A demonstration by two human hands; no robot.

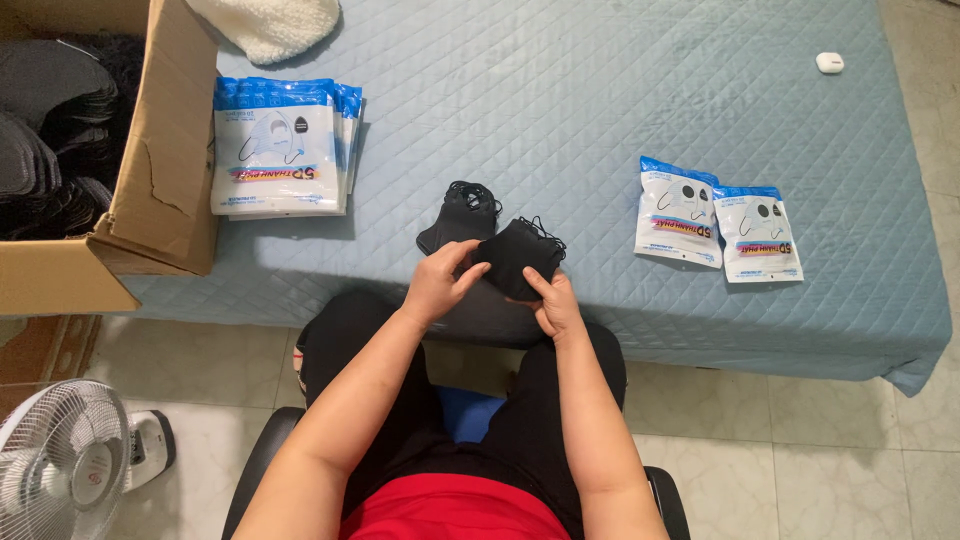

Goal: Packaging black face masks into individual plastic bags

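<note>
Quilted blue bed (600,120) (tiled floor (800,440)), hands (440,285) holding mask (515,255)

Blue quilted bed (600,120). Cardboard box (165,170) at left w/ dark stacks inside (hard to tell what). White fleece (270,25) up top, small white case (829,63) far right. Fan (65,465) on tiled floor (830,450).

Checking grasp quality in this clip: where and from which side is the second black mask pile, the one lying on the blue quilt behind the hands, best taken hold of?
Probably by its near lower edge, coming from the person's side. The black mask pile lies flat on the quilted cover, ear loops bunched at its far top, so the near edge looks like the clearest part to pinch. The left hand is nearest; both it and the right hand hold another black mask.
</note>
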